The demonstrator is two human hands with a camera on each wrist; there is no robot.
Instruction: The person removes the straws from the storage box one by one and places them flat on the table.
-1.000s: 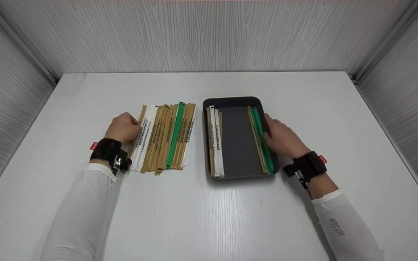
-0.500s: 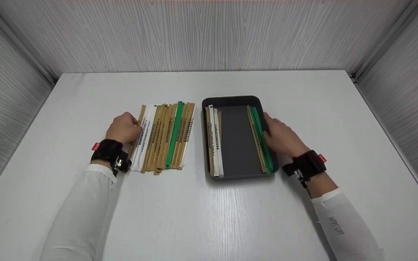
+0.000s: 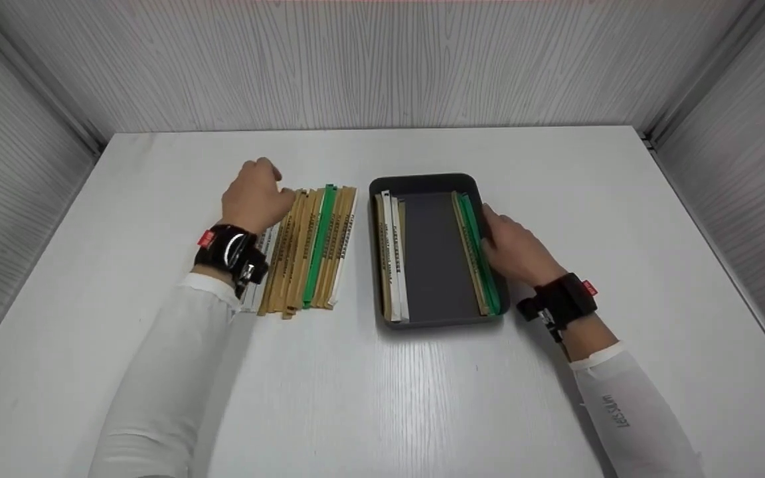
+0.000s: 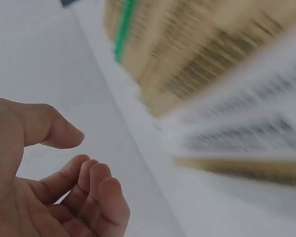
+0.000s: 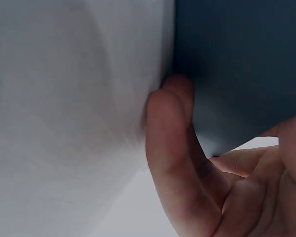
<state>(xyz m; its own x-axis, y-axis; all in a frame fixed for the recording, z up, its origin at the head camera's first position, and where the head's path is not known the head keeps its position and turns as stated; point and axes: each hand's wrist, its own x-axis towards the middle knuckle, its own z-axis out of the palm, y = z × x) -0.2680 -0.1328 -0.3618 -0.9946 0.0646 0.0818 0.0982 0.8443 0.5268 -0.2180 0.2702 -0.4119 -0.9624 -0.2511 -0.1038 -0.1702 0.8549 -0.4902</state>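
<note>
My left hand (image 3: 256,196) is raised over the far left end of a row of slim paper-wrapped sticks (image 3: 299,255) with printed text. In the left wrist view a gap shows between the thumb and the loosely bent fingers (image 4: 111,197), with nothing held. Brown, white and one green wrapper make up the row; the hand hides some upper ends at its left. At the right side of a dark grey tray (image 3: 439,265), my right hand (image 3: 522,252) grips the wall, its fingers against the outside and the thumb by the rim.
Inside the tray, brown and white wrapped sticks (image 3: 393,259) lie along the left wall. Green and brown ones (image 3: 482,265) lie along the right wall. All stands on a white table (image 3: 382,398) with grey panels (image 3: 382,66) behind and at both sides.
My left hand has left the left edge of the stick row, moving up and to the right. The right hand and the tray have stayed in place.
</note>
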